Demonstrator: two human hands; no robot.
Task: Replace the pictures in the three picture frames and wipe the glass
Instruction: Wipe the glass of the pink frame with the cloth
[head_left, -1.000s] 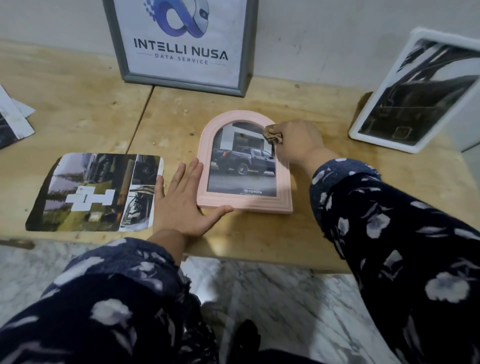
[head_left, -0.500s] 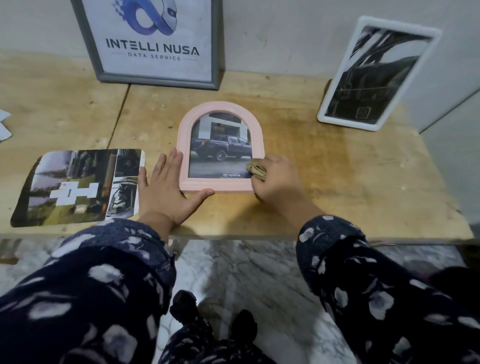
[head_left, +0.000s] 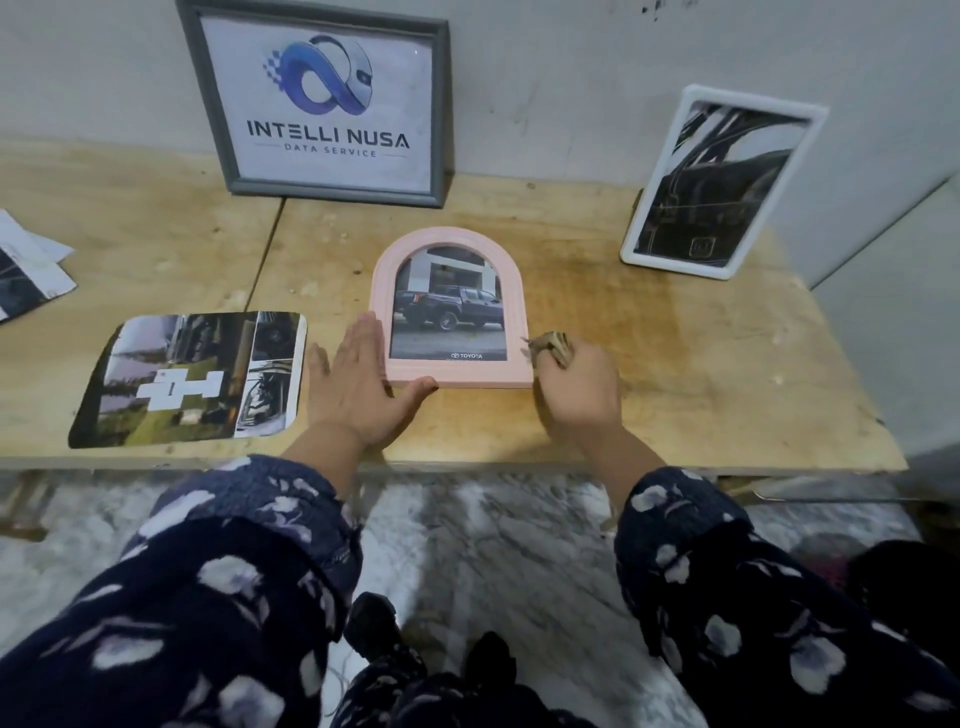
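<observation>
Pink arched frame (head_left: 451, 312) lay flat mid-table, truck picture fitted. My left hand (head_left: 358, 384) was spread open, bracing its lower left corner; my right hand (head_left: 574, 387), beside its right edge, was closed on a crumpled cloth (head_left: 550, 347). White frame (head_left: 719, 182) and grey frame (head_left: 327, 104) stood propped against the wall; I judged wiping nearly finished.

Pink arched frame (head_left: 451, 312) flat on table (head_left: 675, 364)

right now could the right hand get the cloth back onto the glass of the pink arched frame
Probably yes. The right hand, clutching the cloth, sits just off the right edge of the pink arched frame, and nothing lies between. The left hand touches only its lower left corner.
</observation>
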